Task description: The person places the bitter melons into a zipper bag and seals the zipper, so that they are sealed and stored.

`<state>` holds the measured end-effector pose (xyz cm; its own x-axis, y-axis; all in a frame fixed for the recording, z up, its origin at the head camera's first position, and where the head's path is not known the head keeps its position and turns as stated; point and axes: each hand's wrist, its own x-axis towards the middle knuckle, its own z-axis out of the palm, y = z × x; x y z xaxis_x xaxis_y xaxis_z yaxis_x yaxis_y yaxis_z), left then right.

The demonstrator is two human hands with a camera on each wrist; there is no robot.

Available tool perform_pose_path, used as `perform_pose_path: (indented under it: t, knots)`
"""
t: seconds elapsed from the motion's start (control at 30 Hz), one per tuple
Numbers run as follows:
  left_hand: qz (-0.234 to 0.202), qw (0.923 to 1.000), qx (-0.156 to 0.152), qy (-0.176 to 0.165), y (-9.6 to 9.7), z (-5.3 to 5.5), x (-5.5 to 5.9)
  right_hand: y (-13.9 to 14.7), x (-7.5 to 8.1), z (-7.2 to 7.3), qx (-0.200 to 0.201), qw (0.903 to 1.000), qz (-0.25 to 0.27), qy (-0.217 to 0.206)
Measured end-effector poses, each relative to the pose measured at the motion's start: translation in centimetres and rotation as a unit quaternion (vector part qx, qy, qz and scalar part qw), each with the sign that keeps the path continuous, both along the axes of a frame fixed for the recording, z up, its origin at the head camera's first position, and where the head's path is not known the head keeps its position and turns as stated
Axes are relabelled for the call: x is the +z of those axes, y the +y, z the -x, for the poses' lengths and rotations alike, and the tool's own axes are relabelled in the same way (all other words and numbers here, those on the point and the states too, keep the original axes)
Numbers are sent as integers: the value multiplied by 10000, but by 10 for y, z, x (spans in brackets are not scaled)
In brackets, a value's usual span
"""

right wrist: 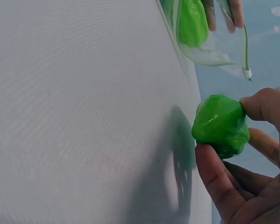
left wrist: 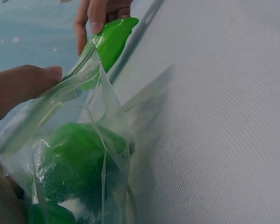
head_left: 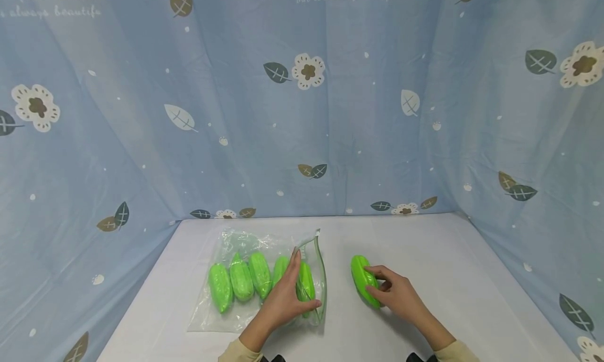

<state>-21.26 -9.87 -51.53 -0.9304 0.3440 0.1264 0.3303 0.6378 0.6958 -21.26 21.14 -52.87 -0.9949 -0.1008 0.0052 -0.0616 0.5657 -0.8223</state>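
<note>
In the head view a clear slider zip bag (head_left: 203, 320) lies on the white table, its mouth gaping to the right. Several bright green, elongated toy vegetables (head_left: 219, 287) with pointed ends lie inside. My left hand (head_left: 283, 296) is at the bag's mouth with fingers extended and thumb spread; in the left wrist view the thumb (left wrist: 37, 79) touches the rim. To the right, my right hand (head_left: 398, 294) pinches another green toy vegetable (head_left: 362, 279) between thumb and fingers. The right wrist view shows this vegetable (right wrist: 220, 126) end-on, held above the table, apart from the bag.
The white tabletop (head_left: 439, 257) extends around the bag and to the right of my right hand. A blue curtain (head_left: 368, 141) with flowers and leaves encloses the back and sides. The bag's white slider (right wrist: 247, 73) is at one end of its rim.
</note>
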Motion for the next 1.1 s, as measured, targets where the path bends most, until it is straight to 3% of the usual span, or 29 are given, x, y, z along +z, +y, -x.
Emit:
perform_pose_path:
  t: [0.37, 1.1]
  knots:
    - [2, 10000, -23, 75, 0, 1, -2, -7, -2, 2, 286, 9993, 115, 217]
    - [-10, 9999, 7, 132, 1, 0, -1, -29, 2, 6, 1268, 9891, 10, 745]
